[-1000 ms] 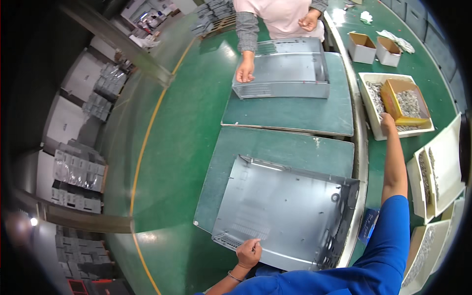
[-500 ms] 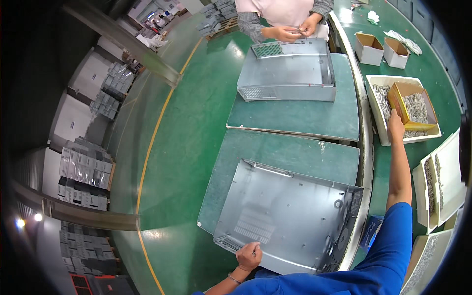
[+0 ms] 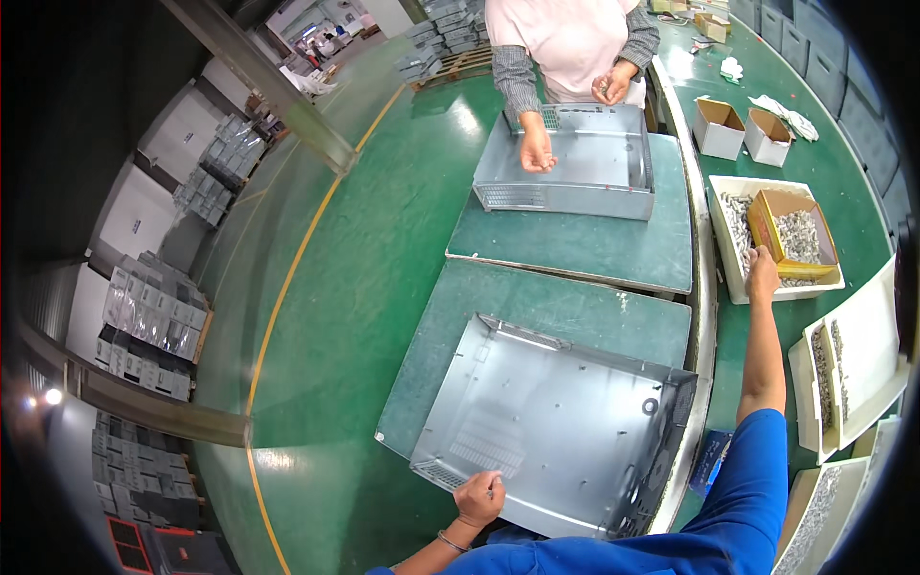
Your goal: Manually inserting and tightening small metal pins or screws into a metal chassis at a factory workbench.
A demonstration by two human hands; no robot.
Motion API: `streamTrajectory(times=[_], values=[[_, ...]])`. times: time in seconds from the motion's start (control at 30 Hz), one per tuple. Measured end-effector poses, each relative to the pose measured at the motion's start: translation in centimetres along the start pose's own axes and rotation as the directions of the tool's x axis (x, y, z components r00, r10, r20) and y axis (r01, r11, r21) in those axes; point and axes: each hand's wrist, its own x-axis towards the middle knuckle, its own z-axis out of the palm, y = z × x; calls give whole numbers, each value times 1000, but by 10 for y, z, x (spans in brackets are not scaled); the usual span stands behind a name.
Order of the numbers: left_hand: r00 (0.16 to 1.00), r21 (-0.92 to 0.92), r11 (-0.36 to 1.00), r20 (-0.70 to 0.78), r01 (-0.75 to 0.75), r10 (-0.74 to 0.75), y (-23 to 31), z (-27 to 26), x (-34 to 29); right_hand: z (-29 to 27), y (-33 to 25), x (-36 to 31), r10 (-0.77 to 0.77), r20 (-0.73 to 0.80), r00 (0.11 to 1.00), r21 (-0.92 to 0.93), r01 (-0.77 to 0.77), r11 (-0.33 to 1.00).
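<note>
My left hand (image 3: 479, 497) is closed in a fist over the near edge of a shallow grey metal case (image 3: 561, 422). A bit of something small and grey, too small to name, shows between its fingers. The case lies open side up, with vent slots and small studs in its floor. My right hand (image 3: 763, 274) reaches to the near side of a white tray (image 3: 736, 285) of small metal pieces. Its fingers are drawn together beside a yellow-edged cardboard box (image 3: 807, 269), which sits in the tray and holds more pieces. Whatever those fingers grip is hidden.
Across from me a co-worker's hand (image 3: 538, 153) hangs over a second metal case (image 3: 575, 198). Two small cartons (image 3: 719, 141) and white gloves (image 3: 788, 117) lie on the green bench. White bins (image 3: 815, 412) of small parts stand at my right, near a blue box (image 3: 710, 460).
My right hand has shifted slightly at the tray's near side, its fingers still together. My left fist stays by the case. The co-worker's hands have parted, one now over the far case.
</note>
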Motion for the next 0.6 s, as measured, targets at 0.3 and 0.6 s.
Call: streamTrajectory(times=[0.3, 0.6], values=[[1000, -9, 1000, 7, -12, 12, -3, 0, -6, 1, 3, 23, -38, -369, 929, 233, 132, 963], [839, -479, 692, 370, 541, -399, -6, -11, -1, -54, -107, -53, -17, 287, 958, 958, -287, 0]])
